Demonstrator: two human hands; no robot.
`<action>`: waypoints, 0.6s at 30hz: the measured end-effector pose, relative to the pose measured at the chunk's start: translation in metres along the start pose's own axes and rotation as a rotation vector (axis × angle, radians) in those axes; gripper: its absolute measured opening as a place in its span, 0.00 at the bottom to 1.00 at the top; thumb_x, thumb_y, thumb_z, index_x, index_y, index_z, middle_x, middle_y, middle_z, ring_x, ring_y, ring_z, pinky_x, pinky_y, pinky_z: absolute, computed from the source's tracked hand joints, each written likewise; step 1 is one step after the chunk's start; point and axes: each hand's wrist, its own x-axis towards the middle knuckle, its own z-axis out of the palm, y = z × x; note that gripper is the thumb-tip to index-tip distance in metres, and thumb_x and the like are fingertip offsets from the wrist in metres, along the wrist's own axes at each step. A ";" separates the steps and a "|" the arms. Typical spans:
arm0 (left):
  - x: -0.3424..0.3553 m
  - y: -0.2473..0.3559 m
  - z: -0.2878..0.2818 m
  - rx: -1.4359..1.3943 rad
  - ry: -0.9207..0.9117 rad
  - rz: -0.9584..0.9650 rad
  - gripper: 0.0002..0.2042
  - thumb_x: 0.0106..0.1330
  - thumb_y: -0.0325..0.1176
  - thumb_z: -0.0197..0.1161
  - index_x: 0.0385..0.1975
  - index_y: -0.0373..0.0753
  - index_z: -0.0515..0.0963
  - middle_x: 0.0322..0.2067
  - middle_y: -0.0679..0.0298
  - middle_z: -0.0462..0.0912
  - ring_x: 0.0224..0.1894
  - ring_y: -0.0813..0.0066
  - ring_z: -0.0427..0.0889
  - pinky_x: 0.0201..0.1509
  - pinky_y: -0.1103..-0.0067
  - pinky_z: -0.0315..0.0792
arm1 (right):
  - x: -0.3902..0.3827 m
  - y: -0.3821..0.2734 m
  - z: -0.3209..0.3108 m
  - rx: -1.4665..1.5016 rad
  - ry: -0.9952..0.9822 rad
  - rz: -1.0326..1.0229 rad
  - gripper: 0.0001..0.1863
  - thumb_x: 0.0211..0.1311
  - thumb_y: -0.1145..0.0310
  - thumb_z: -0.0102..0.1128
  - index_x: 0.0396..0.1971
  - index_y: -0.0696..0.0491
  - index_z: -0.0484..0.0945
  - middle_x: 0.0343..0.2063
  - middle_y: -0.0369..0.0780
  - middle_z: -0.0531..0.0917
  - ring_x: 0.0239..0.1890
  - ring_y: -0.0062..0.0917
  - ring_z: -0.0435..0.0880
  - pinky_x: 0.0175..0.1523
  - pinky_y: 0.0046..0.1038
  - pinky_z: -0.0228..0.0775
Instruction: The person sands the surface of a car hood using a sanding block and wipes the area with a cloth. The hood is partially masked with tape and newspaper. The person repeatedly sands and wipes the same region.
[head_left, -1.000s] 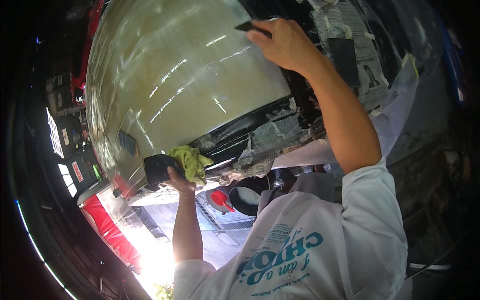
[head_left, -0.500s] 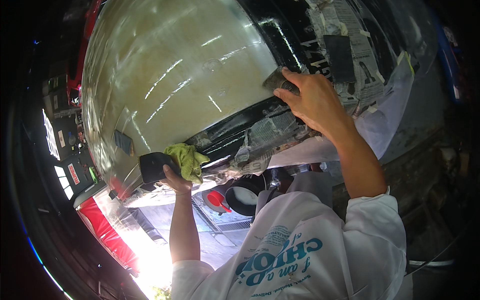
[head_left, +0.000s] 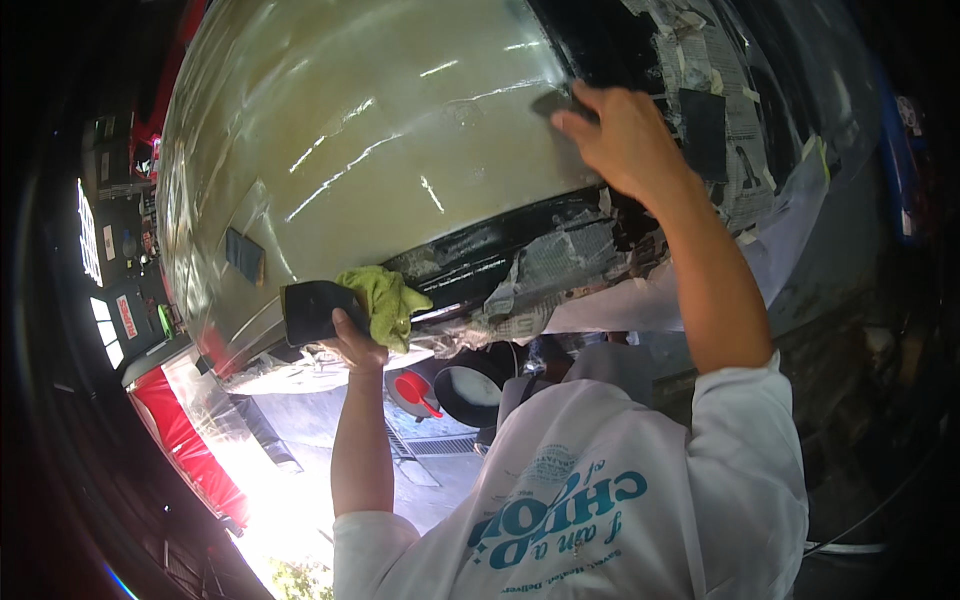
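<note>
A wet, glossy beige car panel (head_left: pixel 440 180) fills the upper middle. My right hand (head_left: pixel 635 140) is closed on a small dark sanding pad (head_left: pixel 556 104), pressed on the panel's right part near its black edge; motion blurs the pad. Lower left, my left hand (head_left: pixel 357 343) grips a square black sheet, apparently sandpaper (head_left: pixel 312 312), and a crumpled green cloth (head_left: pixel 385 298) at the panel's near edge. The hand's other fingers are hidden under these. Another dark sheet (head_left: pixel 244 256) lies flat on the panel left of them.
Newspaper masking (head_left: pixel 745 150) covers the right side, with a dark sheet (head_left: pixel 703 132) on it. Clear plastic (head_left: pixel 770 250) hangs below. Under the panel edge stand a black bucket (head_left: pixel 470 392) and a red dipper (head_left: pixel 412 388), beside a floor grate (head_left: pixel 440 446).
My right hand has slid the pad up and slightly right across the panel. My left hand still holds the black sheet and green cloth. The view has shifted a little.
</note>
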 end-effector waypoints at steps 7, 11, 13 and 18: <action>0.009 0.007 -0.002 0.261 -0.201 0.273 0.23 0.80 0.40 0.47 0.59 0.23 0.69 0.53 0.46 0.76 0.54 0.53 0.76 0.63 0.63 0.70 | -0.009 0.018 -0.027 0.413 0.216 -0.079 0.28 0.69 0.61 0.69 0.62 0.62 0.78 0.40 0.43 0.91 0.36 0.28 0.90 0.47 0.28 0.81; 0.010 0.004 0.000 0.214 -0.177 0.269 0.22 0.80 0.40 0.47 0.58 0.23 0.70 0.51 0.47 0.77 0.52 0.54 0.77 0.60 0.64 0.71 | -0.071 0.010 -0.006 0.378 0.097 0.017 0.25 0.67 0.70 0.63 0.61 0.65 0.73 0.55 0.53 0.84 0.57 0.39 0.85 0.61 0.35 0.77; 0.011 0.001 -0.003 0.289 -0.197 0.352 0.22 0.80 0.40 0.47 0.58 0.24 0.70 0.51 0.47 0.77 0.51 0.54 0.78 0.60 0.64 0.71 | -0.098 0.015 0.020 0.055 0.177 -0.221 0.24 0.66 0.73 0.61 0.59 0.66 0.71 0.65 0.58 0.77 0.70 0.46 0.76 0.71 0.41 0.70; 0.013 0.002 -0.001 0.215 -0.201 0.287 0.20 0.80 0.37 0.49 0.59 0.24 0.70 0.53 0.46 0.77 0.53 0.55 0.78 0.61 0.62 0.70 | -0.088 0.009 0.043 -0.298 0.046 -0.260 0.21 0.64 0.71 0.62 0.54 0.65 0.72 0.72 0.65 0.66 0.78 0.53 0.62 0.81 0.53 0.48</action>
